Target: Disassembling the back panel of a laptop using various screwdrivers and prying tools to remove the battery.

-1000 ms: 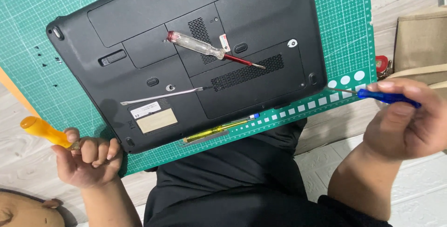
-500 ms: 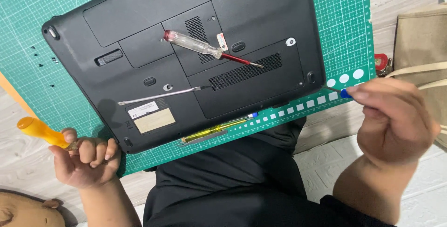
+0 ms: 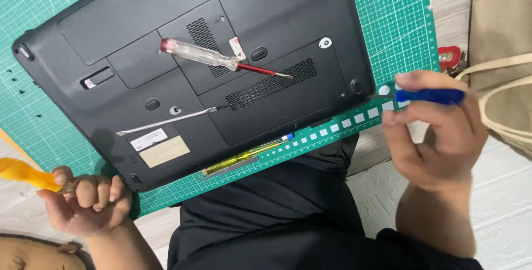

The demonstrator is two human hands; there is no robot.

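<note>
A black laptop point(image 3: 183, 70) lies bottom-up on a green cutting mat point(image 3: 388, 20). My right hand point(image 3: 438, 137) grips a blue-handled screwdriver point(image 3: 435, 96) whose tip points at the laptop's near right corner. My left hand point(image 3: 86, 203), off the mat's near left edge, is curled around an orange-handled tool point(image 3: 25, 173). A clear-handled screwdriver with a red shaft point(image 3: 216, 59) rests on the laptop's base. A thin metal pry tool point(image 3: 166, 120) lies across the base too. A yellow-green screwdriver point(image 3: 244, 156) sits against the laptop's near edge.
A tan cloth bag with light straps point(image 3: 499, 54) stands to the right of the mat, a small red object point(image 3: 449, 58) beside it. Small dark screws point(image 3: 19, 81) lie on the mat at the left. Dark trousers point(image 3: 266, 214) fill the near middle.
My right hand has shifted left with the blue screwdriver, bringing its tip toward the laptop's near right corner. The left hand has stayed put with the orange tool.
</note>
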